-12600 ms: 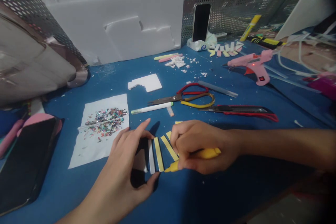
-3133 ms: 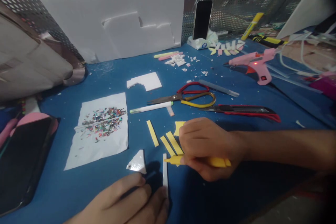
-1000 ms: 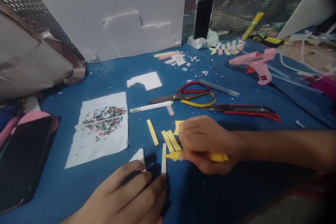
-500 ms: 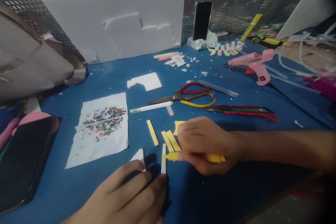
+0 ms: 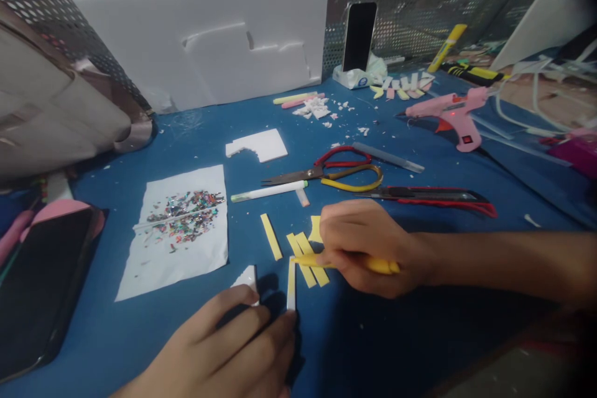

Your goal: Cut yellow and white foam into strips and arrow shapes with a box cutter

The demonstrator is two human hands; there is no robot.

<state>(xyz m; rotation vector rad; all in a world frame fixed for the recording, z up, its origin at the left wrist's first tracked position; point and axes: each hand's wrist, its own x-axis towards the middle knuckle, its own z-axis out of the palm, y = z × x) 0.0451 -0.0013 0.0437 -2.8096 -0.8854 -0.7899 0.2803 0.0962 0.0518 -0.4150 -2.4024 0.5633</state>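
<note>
My right hand (image 5: 366,242) is closed round a yellow marker (image 5: 308,260). The marker's tip rests at the far end of a narrow strip (image 5: 291,289), yellow along its upper part and white toward me. With its fingertips, my left hand (image 5: 228,342) holds the near end of that strip down on the blue surface. A white scrap (image 5: 247,275) lies under the index finger of the same hand. Two yellow strips (image 5: 303,261) lie side by side just right of the held one, and another yellow strip (image 5: 271,236) lies to the left. A yellow piece (image 5: 316,230) is partly behind my right hand.
Scissors (image 5: 317,172), a box cutter (image 5: 429,194) and a white pen (image 5: 268,191) lie beyond my hands. A pink glue gun (image 5: 454,115) sits at the right with its cord. Paper with glitter bits (image 5: 140,273) and a dark phone (image 5: 46,286) are at the left.
The marker and my right hand have moved away from me along the strip to its far end. More of the strip is now yellow. My left hand stays in place.
</note>
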